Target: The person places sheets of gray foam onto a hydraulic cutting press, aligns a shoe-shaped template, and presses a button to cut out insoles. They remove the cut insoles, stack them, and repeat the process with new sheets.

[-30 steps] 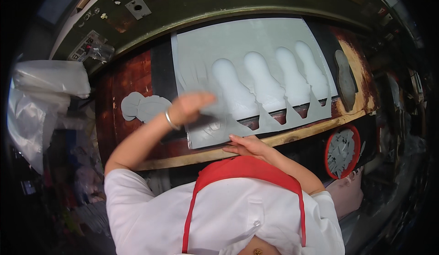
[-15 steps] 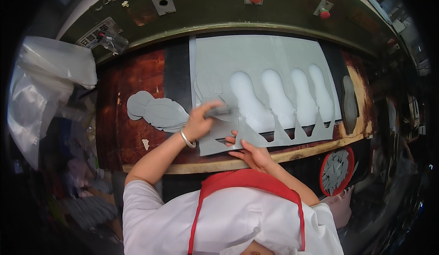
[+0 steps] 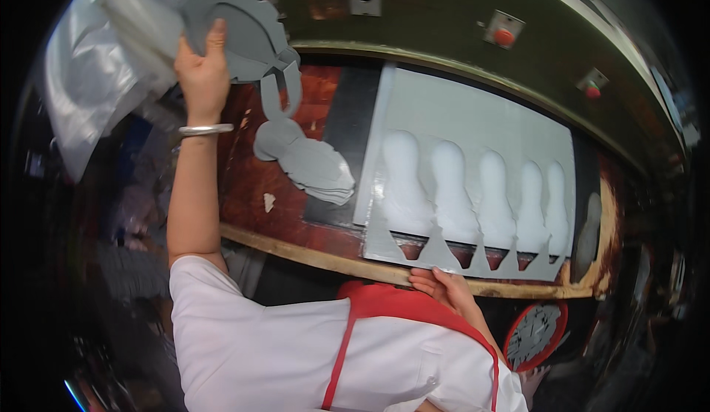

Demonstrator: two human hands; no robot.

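Note:
My left hand [image 3: 202,79] is raised at the far left, thumb on top, closed on grey sole-shaped pieces [image 3: 248,20]; a thin grey loop [image 3: 281,90] hangs from their lower end. Below it, a fanned pile of grey sole-shaped pieces [image 3: 318,160] lies on the red-brown board. A grey sheet [image 3: 488,109] with several sole-shaped cut-outs lies on the table, a white surface showing through. My right hand [image 3: 447,290] is at the sheet's near edge by the wooden rim, its fingers stretched out; whether it touches the sheet is hard to tell.
Clear plastic bags [image 3: 89,79] hang at the left beside the raised pieces. A dark green machine beam [image 3: 429,12] with a red button [image 3: 504,37] runs along the back. A red basin [image 3: 563,323] of grey scraps stands at the lower right. A dark sole-shaped piece [image 3: 589,234] lies at the right.
My left hand has gone from the sheet to the far upper left, carrying grey pieces. Another cut-out now shows at the sheet's left. The view has turned; my right hand stays near the front edge.

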